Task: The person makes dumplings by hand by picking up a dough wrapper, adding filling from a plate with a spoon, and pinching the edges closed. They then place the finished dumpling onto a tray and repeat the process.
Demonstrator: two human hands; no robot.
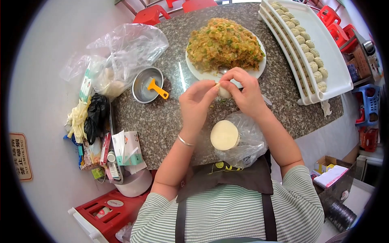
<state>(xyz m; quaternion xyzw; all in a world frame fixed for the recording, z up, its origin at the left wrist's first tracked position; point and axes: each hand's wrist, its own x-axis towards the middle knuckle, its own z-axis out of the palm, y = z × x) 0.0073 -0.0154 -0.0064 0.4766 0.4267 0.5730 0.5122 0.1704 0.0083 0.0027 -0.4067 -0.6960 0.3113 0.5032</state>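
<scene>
Between the fingertips of my left hand [195, 98] and my right hand [244, 90] is a pale dumpling [224, 93], its upper edge pinched. Both hands are closed on it just above the table, at the near edge of the white plate [197, 73]. That plate carries a tall mound of chopped filling [225, 42], and a metal spoon [223, 69] sticks in its near side. Below my hands, a stack of round dough wrappers [224, 135] lies on a clear plastic bag [253, 143]. A metal handle end [267, 100] shows beside my right wrist.
Stacked white trays [338, 75] with rows of pleated dumplings [310, 56] stand at the right. A metal bowl [139, 91] with a yellow-handled scraper [157, 89] sits at left, near a large clear bag [133, 44]. Boxes [125, 148] crowd the granite table's [170, 121] left edge.
</scene>
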